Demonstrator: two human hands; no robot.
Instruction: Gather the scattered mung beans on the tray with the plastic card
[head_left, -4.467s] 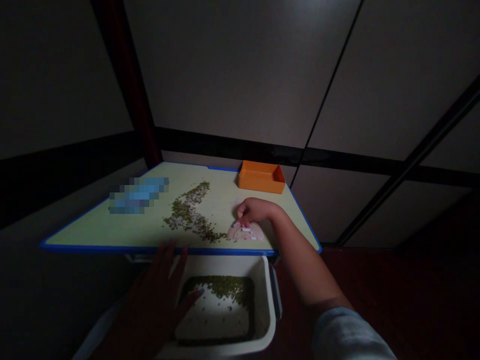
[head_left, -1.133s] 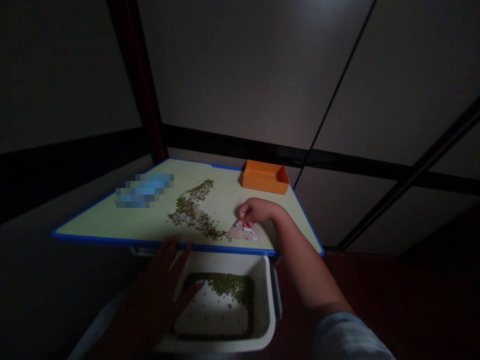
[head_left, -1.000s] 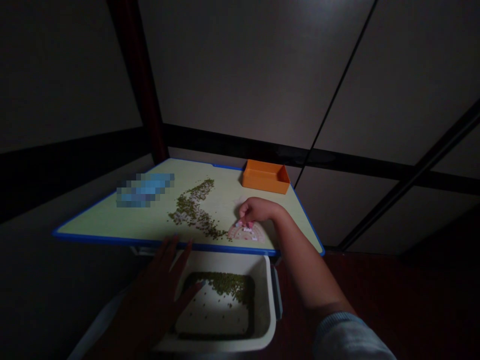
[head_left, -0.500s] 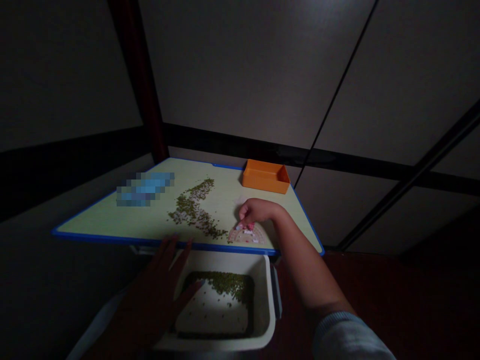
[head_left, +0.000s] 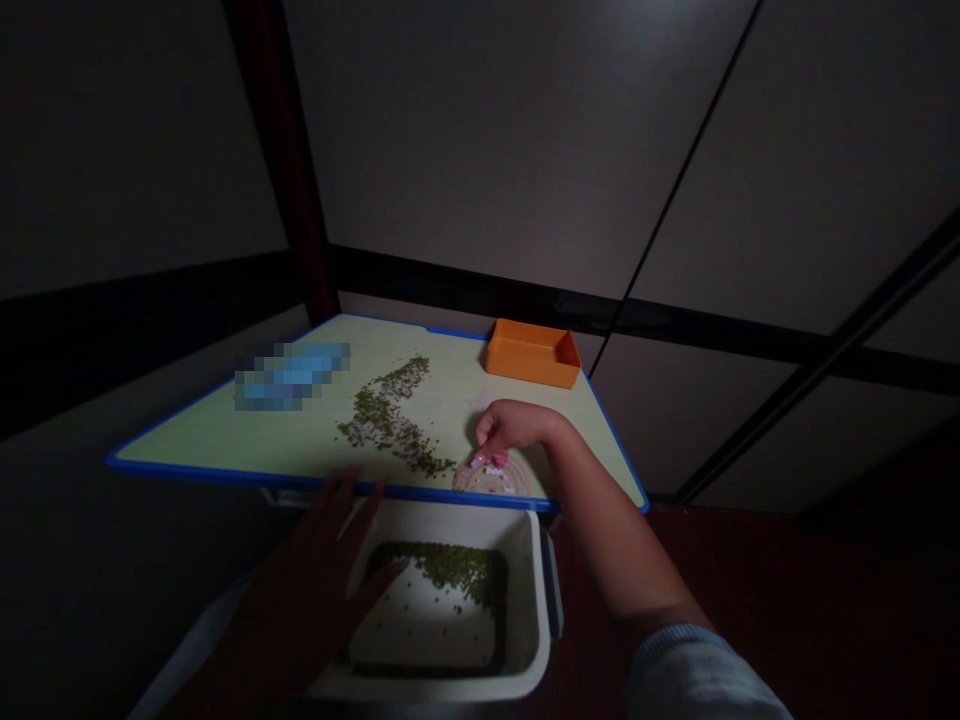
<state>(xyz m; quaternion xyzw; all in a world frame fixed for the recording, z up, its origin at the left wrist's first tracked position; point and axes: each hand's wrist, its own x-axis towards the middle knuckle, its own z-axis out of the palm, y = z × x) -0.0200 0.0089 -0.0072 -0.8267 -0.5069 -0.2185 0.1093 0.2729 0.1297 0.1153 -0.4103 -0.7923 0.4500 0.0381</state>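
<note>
My right hand (head_left: 506,425) is closed, its fingers pinching a clear pink-marked protractor (head_left: 491,480) that lies at the front edge of the small table, flat side towards me. To its left, small green beans (head_left: 390,405) are scattered over the pale tabletop in a curved band. Below the table edge stands a white tub (head_left: 525,600) with more green beans heaped along its far side. My left hand (head_left: 322,560) is dark, with fingers spread; the fingertips reach the table's front edge and the thumb extends over the tub.
An orange open box (head_left: 532,365) stands at the table's back right corner. At the left lies a blurred-out blue item (head_left: 292,378). The table (head_left: 225,440) has a blue rim, and pale wall or cabinet panels (head_left: 480,150) rise behind it. Dark red floor (head_left: 750,580) shows at right.
The protractor has shifted slightly left and towards the front edge, with my right fingers on it. My left hand and the beans look unchanged.
</note>
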